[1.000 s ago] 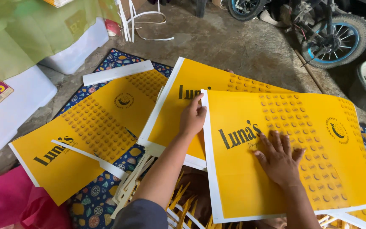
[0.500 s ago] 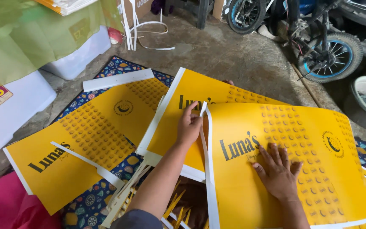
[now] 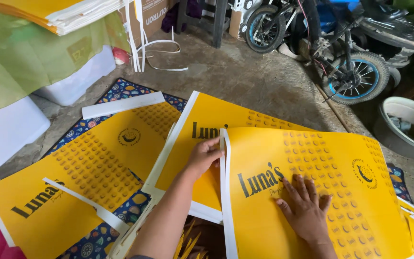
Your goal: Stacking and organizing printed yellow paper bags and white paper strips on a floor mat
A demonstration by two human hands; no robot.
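A large yellow printed sheet (image 3: 341, 192) with a white border lies on top, in front of me. My right hand (image 3: 305, 211) presses flat on it, fingers spread. My left hand (image 3: 203, 156) pinches the sheet's white left edge, which is lifted slightly. Under it lies a second yellow sheet (image 3: 207, 120), and a third yellow sheet (image 3: 82, 177) lies to the left. All rest on a blue patterned mat (image 3: 120, 91).
A loose white strip (image 3: 123, 104) lies on the mat, and another white strip (image 3: 85, 204) crosses the left sheet. White boxes (image 3: 5, 134) and a green plastic cover stand at the left. Small bicycles (image 3: 355, 72) and a white basin (image 3: 406, 124) stand at the back right on concrete floor.
My left hand has slid down the top sheet's left edge and lifted it. My right hand stays pressed flat on the sheet. The view has tilted up toward the bicycles.
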